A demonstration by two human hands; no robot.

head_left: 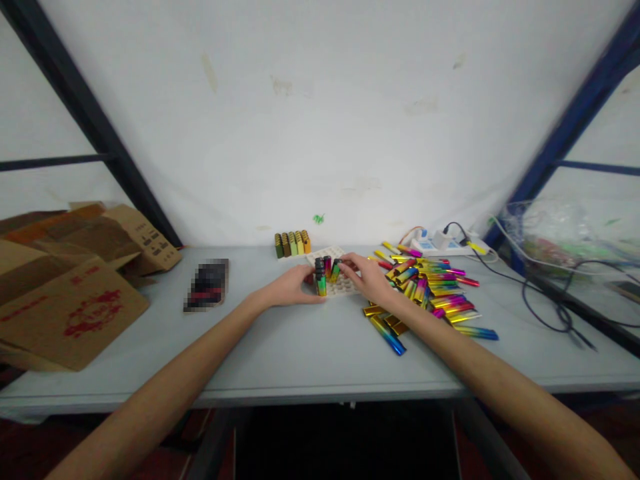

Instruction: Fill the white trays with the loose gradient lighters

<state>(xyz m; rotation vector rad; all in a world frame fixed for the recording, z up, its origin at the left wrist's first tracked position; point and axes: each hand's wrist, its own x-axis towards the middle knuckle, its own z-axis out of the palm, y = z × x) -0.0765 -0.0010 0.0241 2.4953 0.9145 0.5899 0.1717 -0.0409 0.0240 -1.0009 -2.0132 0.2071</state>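
A white tray with holes (345, 287) lies near the middle of the table, with several upright shiny lighters (321, 280) at its left side. My left hand (293, 287) is at the left of these lighters, thumb and fingers apart around them; whether it grips them is hard to tell. The fingertips of my right hand (367, 280) are closed on a green and yellow lighter (335, 271), which leans slightly over the tray. To the right of my right hand lies a loose pile of multicoloured metallic pieces (423, 287).
Behind the tray at the left stands a block of gold and green lighters (293, 244). Open cardboard boxes (75, 313) fill the left end, beside a blurred dark item (207, 285). A power strip (445, 247) and black cables (545, 327) lie at the right.
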